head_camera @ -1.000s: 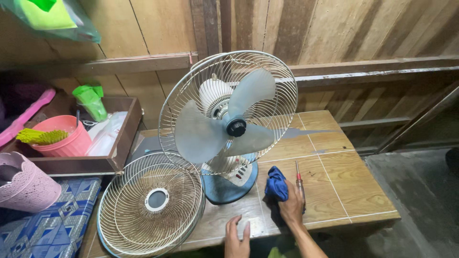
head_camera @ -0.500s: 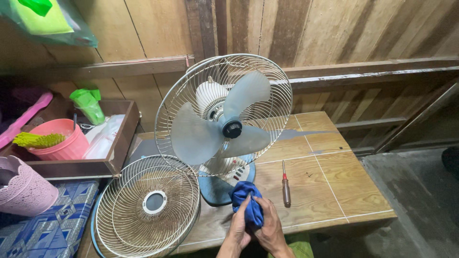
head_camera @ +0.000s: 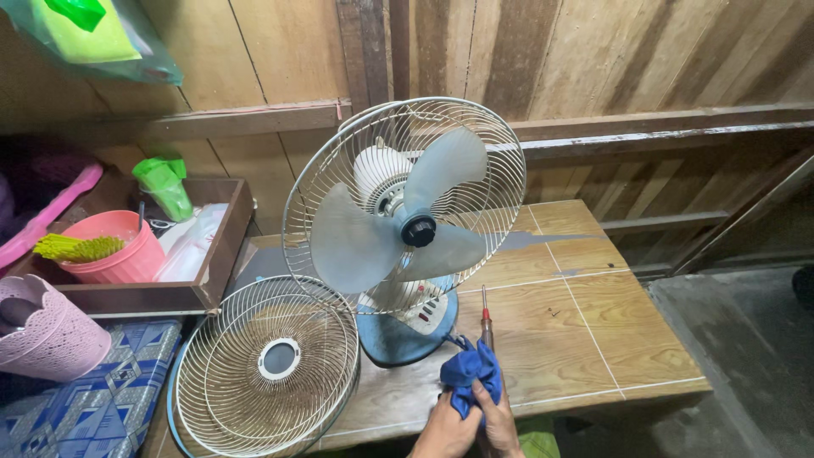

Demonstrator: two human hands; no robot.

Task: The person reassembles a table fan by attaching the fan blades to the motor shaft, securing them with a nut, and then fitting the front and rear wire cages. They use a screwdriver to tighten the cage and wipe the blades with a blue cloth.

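Note:
My left hand [head_camera: 444, 432] and my right hand [head_camera: 498, 421] are together at the table's front edge, both closed on a bunched blue cloth [head_camera: 471, 373]. A red-handled screwdriver [head_camera: 486, 315] pokes out above the cloth; its lower end is hidden in the cloth, so I cannot tell which hand grips it. Just beyond stands a desk fan with grey-blue blades [head_camera: 356, 246] on a blue base [head_camera: 394, 339], its rear wire guard [head_camera: 500, 178] still on. The detached front grille [head_camera: 267, 360] leans against the base at the left.
The fan stands on a wooden tile-pattern table [head_camera: 593, 331] against a plank wall. To the left, a wooden tray [head_camera: 214, 271] holds a pink bucket [head_camera: 114, 250] and a green bottle [head_camera: 165, 182]. A pink basket [head_camera: 47, 326] and a blue patterned mat [head_camera: 85, 403] are lower left.
A second ago my right hand held the cloth beside the screwdriver and my left lay flat on the table. Now both hands hold the cloth, and the screwdriver has shifted left into it.

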